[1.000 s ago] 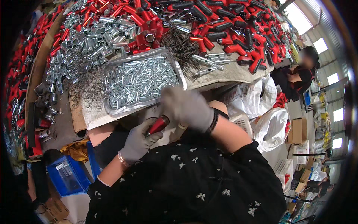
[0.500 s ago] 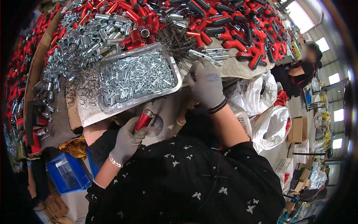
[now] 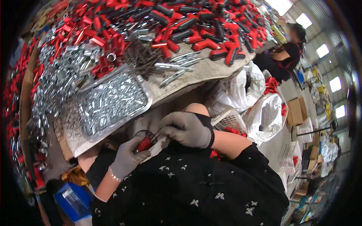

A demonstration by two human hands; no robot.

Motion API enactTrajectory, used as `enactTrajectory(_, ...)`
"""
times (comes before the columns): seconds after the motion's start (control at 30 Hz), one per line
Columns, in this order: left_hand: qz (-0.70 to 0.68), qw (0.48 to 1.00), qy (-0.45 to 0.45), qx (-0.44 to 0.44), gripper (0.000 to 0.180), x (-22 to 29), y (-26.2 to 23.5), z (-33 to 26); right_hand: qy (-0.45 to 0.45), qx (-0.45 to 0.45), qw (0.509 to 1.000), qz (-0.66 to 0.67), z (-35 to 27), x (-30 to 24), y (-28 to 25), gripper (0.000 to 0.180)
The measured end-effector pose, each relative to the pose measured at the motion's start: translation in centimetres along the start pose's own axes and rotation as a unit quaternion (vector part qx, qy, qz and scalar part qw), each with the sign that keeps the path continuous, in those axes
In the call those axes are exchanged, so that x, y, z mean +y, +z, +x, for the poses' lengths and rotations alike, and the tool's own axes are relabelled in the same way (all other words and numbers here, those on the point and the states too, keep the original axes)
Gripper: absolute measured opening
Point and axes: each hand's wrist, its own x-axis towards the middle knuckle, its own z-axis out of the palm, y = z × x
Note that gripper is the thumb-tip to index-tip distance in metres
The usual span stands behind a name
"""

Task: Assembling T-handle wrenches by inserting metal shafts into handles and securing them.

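Note:
Low over my lap, my left hand (image 3: 128, 158) in a grey glove is closed around a short red metal tube (image 3: 144, 144), its open end tilted up toward the right. My right hand (image 3: 186, 130), also gloved, pinches a thin part at the tube's mouth. Gloves and blur hide most of that part; a dark, coil-like edge shows between the hands. Beyond them on the bench stands a metal tray (image 3: 150, 102) full of small silver pins (image 3: 113, 101). Dark coil springs (image 3: 141, 62) and slim silver rods (image 3: 183, 64) lie past its right corner.
Red-and-black handles (image 3: 211, 32) heap across the back of the bench. Silver tubes (image 3: 64, 71) pile up at the left. White sacks (image 3: 266, 116) and a white plastic basket (image 3: 230, 121) stand at right, a blue crate (image 3: 73, 201) lower left. Another person (image 3: 283, 54) sits farther right.
My right hand has come down from the rods and springs on the bench to the red tube. My left hand still grips the tube. The view has shifted, so the bench appears farther left.

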Motion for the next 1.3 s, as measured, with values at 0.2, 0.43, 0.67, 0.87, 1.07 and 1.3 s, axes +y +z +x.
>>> enactTrajectory(0.2,0.055,0.996,0.023,-0.069,0.049,1.5,-0.1,1.0,-0.07,-0.032,0.997,-0.01,-0.5,0.1,-0.3,0.018)
enactTrajectory(0.43,0.105,0.994,0.037,0.004,0.033,0.1,0.8,1.7,-0.054,-0.03,0.998,0.015,-0.6,2.8,-0.5,0.019)
enactTrajectory(0.67,-0.014,0.992,-0.042,-0.115,0.031,-0.4,1.6,1.6,-0.05,0.076,0.962,-0.258,2.5,5.5,-10.0,0.034)
enactTrajectory(0.87,-0.032,0.999,0.01,-0.011,0.043,0.4,1.1,0.8,0.344,0.537,0.679,-0.365,5.1,14.2,-29.6,0.072)
enactTrajectory(1.07,-0.072,0.995,-0.013,0.069,0.036,-0.8,0.6,-1.4,0.16,0.637,0.668,-0.35,6.3,15.7,-26.9,0.066)
enactTrajectory(1.3,0.124,0.978,0.046,0.161,0.037,-1.0,-0.8,-3.8,0.108,0.128,0.964,0.206,1.3,-0.3,-11.0,0.041)
